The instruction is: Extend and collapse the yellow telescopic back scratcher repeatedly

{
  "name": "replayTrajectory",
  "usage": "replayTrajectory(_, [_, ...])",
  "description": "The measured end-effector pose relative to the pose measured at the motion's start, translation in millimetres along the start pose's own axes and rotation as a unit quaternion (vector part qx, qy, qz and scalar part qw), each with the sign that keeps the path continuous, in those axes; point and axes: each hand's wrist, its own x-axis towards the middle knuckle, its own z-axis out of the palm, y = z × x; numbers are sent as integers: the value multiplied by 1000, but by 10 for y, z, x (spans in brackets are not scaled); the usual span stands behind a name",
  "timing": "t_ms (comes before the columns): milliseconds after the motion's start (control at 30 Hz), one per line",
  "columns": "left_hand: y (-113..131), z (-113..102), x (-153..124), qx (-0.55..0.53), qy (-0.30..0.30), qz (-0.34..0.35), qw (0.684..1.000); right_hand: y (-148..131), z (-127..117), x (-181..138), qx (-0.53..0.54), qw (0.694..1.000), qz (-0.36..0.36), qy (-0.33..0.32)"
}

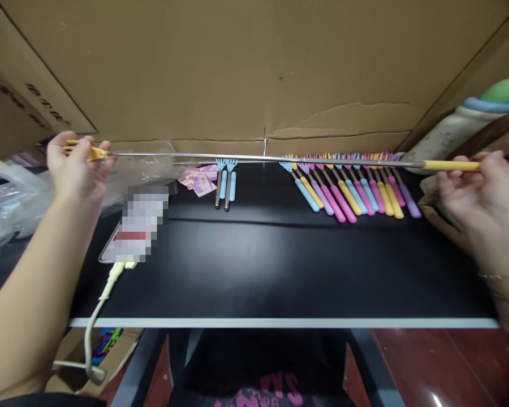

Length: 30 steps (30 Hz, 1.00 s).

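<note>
A telescopic back scratcher [263, 159], drawn out long, stretches level between my two hands above the black table. My left hand [78, 161] is closed around its yellow claw head. Its yellow handle is gripped at the far end by my right hand [470, 192]. Below the rod on the right lies a row of several back scratchers [343, 198] with blue, yellow, purple and pink handles, their claws toward the cardboard. Left of the middle, a few blue back scratcher pieces [226, 186] lie beside small pink printed cards [200, 180].
A phone [136, 226] with a pale cable [106, 288] lies at the left on the table [254, 265]. Clear plastic bags [21, 198] are farther left. Cardboard [254, 68] walls the back. A bottle with a green top [449, 130] leans at right. An open box [106, 356] sits below.
</note>
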Motion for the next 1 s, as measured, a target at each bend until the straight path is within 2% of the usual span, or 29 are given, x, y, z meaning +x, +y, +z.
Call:
replayTrajectory(100, [-80,65,12,-34,10,13,999,107,-3,11,-22,999,-6,-27])
replayTrajectory(267, [-113,283,-216,-19,-60,13,998,187,123,-190,-29,991,16,-130])
replayTrajectory(367, [-86,349,-334,8,-93,11,996,145,169,-284,-18,994,23,-106])
replayTrajectory(533, [-22,295,-370,58,-180,6,982,94,124,-239,-1,996,20,-91])
replayTrajectory(667, [22,247,-360,81,-188,33,978,107,87,-194,-14,996,21,-91])
replayTrajectory(800, [47,216,-324,71,-189,53,978,108,71,-187,-32,993,52,-98])
replayTrajectory(900, [64,207,-323,63,-187,68,978,113,63,-183,-58,989,57,-125])
replayTrajectory(1000, [80,221,-368,67,-210,65,973,130,70,-191,-85,982,52,-161])
